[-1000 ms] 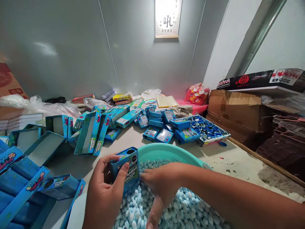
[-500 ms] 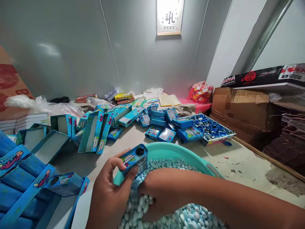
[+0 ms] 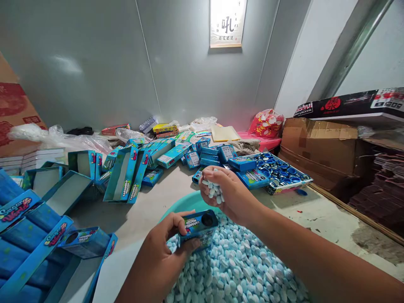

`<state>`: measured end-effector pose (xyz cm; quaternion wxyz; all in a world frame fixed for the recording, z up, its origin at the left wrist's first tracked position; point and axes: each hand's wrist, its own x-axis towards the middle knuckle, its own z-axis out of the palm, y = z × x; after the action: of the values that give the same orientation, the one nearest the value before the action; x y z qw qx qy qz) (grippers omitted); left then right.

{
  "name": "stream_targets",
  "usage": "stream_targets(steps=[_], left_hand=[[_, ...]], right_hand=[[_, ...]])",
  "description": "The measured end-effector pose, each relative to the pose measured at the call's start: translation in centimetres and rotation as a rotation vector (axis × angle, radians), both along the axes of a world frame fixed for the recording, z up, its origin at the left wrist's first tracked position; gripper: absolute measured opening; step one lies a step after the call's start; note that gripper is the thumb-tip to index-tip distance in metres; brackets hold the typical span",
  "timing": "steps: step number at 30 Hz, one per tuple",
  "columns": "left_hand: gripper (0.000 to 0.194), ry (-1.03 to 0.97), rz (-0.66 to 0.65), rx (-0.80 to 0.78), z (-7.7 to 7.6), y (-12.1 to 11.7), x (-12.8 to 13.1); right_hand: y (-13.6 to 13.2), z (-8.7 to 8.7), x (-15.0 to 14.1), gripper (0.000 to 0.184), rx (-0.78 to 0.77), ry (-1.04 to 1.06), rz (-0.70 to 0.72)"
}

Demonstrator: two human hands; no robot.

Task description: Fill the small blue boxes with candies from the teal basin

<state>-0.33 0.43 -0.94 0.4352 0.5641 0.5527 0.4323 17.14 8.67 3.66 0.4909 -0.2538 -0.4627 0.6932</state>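
My left hand (image 3: 168, 248) grips a small blue candy box (image 3: 202, 225) with a round dark hole in its top face, tilted over the candies. Cupped in my right hand (image 3: 229, 191) is a handful of pale blue and white candies (image 3: 213, 192), raised above and behind the box. Below both hands lies a turquoise tub (image 3: 179, 204) filled with loose pale candies (image 3: 243, 265). At the lower left, a blue display tray (image 3: 57, 240) holds several boxes; one box (image 3: 83, 242) with its hole showing rests tilted there.
Several blue boxes (image 3: 210, 155) are heaped behind the tub. A shallow tray of round blue lids (image 3: 280, 170) stands at right, one loose lid (image 3: 302, 192) beside it. Upright blue trays (image 3: 121, 174) stand at left. Brown cartons (image 3: 315, 147) line the right edge.
My right hand has come up out of the candies, now holding a handful. My left hand has shifted right and slightly down with the candy box.
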Motion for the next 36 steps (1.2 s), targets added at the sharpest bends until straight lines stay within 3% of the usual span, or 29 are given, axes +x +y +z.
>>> stream_targets(steps=[9, 18, 28, 36], left_hand=[[0.023, 0.108, -0.023, 0.024, 0.0, -0.1, 0.4], [0.024, 0.133, -0.006, -0.004, 0.1, -0.1, 0.4], [0.020, 0.188, 0.037, 0.095, -0.2, -0.6, 0.5], [0.024, 0.323, -0.140, 0.164, -0.3, 0.1, -0.4]], right_hand=[[-0.3, -1.6, -1.3, 0.025, -0.052, -0.044, -0.054], [-0.5, -1.3, -1.3, 0.024, -0.088, -0.038, -0.051], [-0.4, -1.6, -1.3, 0.022, -0.070, -0.074, -0.007], [-0.4, -1.9, -1.2, 0.031, 0.050, -0.142, -0.007]])
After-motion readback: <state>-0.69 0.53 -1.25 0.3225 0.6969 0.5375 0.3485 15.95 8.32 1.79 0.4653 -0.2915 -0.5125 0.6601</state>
